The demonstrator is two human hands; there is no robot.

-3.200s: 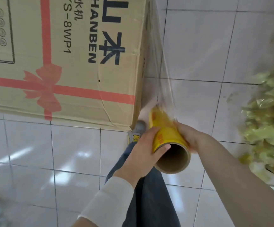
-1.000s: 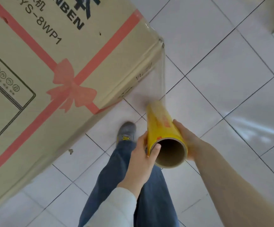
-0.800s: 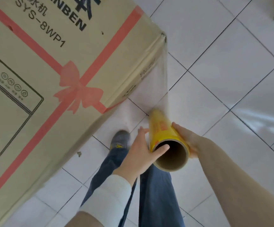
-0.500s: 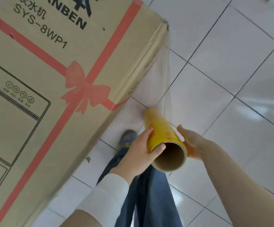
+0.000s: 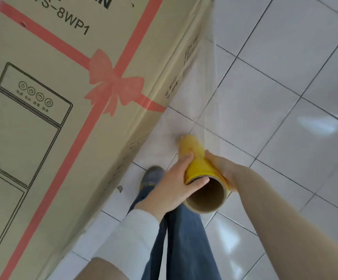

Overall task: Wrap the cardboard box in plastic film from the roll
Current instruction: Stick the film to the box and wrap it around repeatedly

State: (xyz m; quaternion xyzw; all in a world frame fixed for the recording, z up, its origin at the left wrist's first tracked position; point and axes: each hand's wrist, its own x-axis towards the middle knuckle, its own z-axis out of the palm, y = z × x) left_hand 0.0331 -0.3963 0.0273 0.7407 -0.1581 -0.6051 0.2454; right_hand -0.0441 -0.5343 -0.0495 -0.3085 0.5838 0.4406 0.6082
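Yellow roll of plastic film (image 5: pixel 194 160), wound on a brown cardboard tube, is held low in front of the body. Its open end faces the camera and its far end points down toward the floor.

Left hand (image 5: pixel 174 186) grips the roll's left side, with the fingers curled over the yellow wrap and the thumb laid across the tube's rim. Right hand (image 5: pixel 223 168) clasps the right side; its palm is hidden behind the roll.

Clear plastic film (image 5: pixel 202 110) stretches from the roll up to the near upright corner of the tall tan cardboard box (image 5: pixel 52 148). The box stands just left of the hands, not touching them. It is printed with a pink ribbon and bow, a line drawing of an appliance and black lettering "8WP1". The box is closed and its contents cannot be seen.

Pale glossy floor tiles (image 5: pixel 285 87) with dark grout lie all around. Below the roll are a grey shoe (image 5: pixel 151 175) and blue trouser legs (image 5: pixel 184 243). White sleeve (image 5: pixel 138 229) covers the left forearm.
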